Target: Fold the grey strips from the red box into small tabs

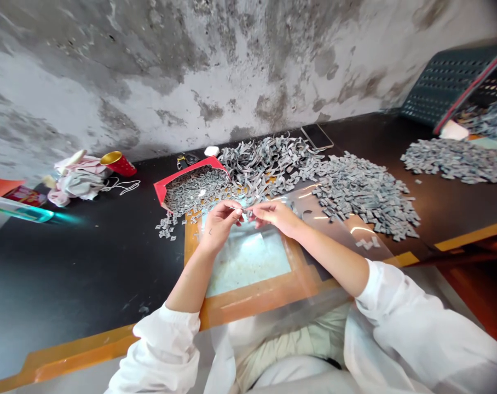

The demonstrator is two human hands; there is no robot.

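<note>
My left hand (221, 224) is closed in a pinch on a small grey piece (248, 210), above a pale sheet (252, 262) taped to the black table. From the other side my right hand (276, 216) pinches the same small piece, fingertips almost touching those of my left. Behind my hands lies a heap of curved grey strips (269, 161). A red box (162, 191) full of tiny grey pieces stands open just beyond my left hand. To the right of my right hand spreads a pile of short grey pieces (365, 191).
Far left are a red cup (123, 166), crumpled cloths (82, 180) and a clear box (22, 208). A phone (316, 136) lies near the wall. At the right, a tipped dark basket (445, 87) stands behind another grey pile (454, 158). Orange tape (80, 350) lines the table's front edge.
</note>
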